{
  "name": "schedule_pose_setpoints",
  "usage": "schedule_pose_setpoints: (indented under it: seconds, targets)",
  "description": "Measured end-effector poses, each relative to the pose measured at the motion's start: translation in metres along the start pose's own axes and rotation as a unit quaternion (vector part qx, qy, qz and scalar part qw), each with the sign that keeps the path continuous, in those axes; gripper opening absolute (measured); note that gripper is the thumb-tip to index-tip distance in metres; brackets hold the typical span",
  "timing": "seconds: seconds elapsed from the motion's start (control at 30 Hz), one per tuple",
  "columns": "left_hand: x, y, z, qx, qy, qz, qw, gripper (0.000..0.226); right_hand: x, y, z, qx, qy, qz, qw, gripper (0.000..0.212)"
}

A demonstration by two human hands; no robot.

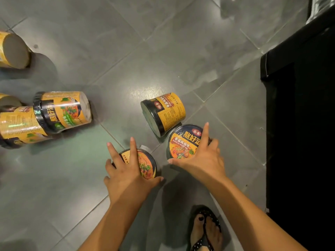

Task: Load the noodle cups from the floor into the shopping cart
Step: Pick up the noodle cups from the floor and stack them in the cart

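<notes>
My left hand (126, 171) is spread over the lid of an upright noodle cup (147, 165) just below the tipped cup (163, 113), thumb hooking its rim. My right hand (201, 154), also spread, clasps a second upright cup (181, 142) just beside the tipped cup's lower right.

"xiang gu dun ji wei" on the right noodle cup lid (182, 142)
</notes>
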State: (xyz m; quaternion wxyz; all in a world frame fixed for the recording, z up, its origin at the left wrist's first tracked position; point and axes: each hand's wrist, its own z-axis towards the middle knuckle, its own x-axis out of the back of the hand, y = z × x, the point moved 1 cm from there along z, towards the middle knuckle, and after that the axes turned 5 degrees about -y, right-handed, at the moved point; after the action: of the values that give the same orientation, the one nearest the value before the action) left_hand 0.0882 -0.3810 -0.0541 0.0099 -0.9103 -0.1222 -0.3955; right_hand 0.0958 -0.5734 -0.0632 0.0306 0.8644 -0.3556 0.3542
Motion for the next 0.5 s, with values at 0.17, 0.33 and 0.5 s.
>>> schedule_pose_setpoints:
  seconds: [0.17,0.33,0.5]
  targets:
    - [0.006,-0.014,-0.004,-0.020,0.032,-0.014,0.999,0.124,-0.010,-0.007,-0.001,0.016,0.038,0.013,0.999,0.141]
    - [0.044,-0.031,-0.019,-0.025,0.045,-0.046,0.998,0.123,-0.006,-0.017,-0.031,0.054,0.057,0.065,0.995,0.134]
    - [0.113,-0.049,-0.050,-0.019,0.060,-0.051,0.997,0.123,0.033,-0.060,-0.092,0.118,0.039,0.071,0.990,0.136]
